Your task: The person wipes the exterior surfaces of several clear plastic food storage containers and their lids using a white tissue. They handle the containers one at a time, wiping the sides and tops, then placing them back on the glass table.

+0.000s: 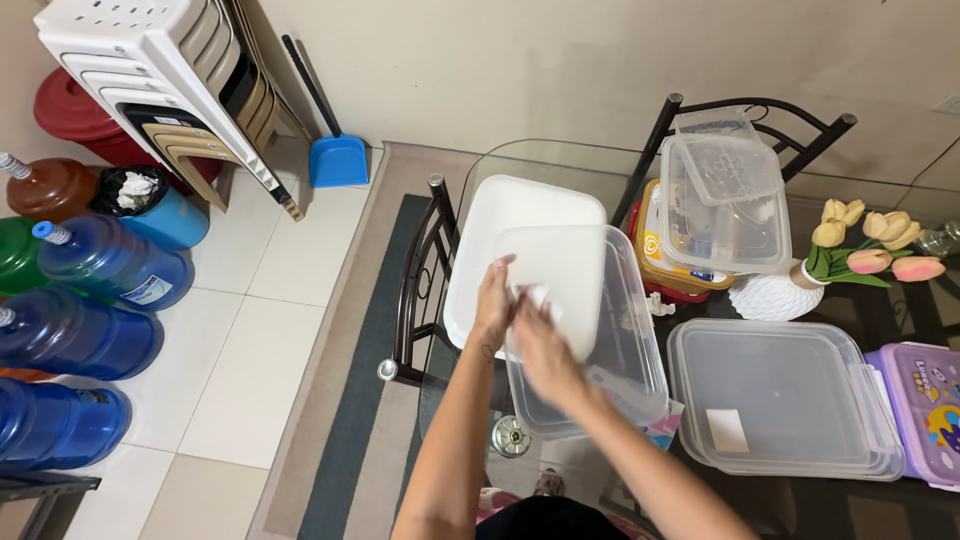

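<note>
A clear plastic container [630, 340] is tipped up on its side over the glass table [560, 160], its frosted base facing me. My left hand [492, 308] grips its left edge. My right hand [540, 340] presses a small white cloth [537, 295] against the container's surface. A large white lid or tray [500, 215] lies flat beneath and to the left of it.
A flat clear lidded box [785, 400] and a purple lunch box [930, 400] lie to the right. Stacked clear containers [722, 205], a white vase with tulips [870, 250] and two dark chairs stand behind. Blue water jugs [80, 330], stacked plastic chairs [180, 90] and a dustpan [337, 160] are on the floor left.
</note>
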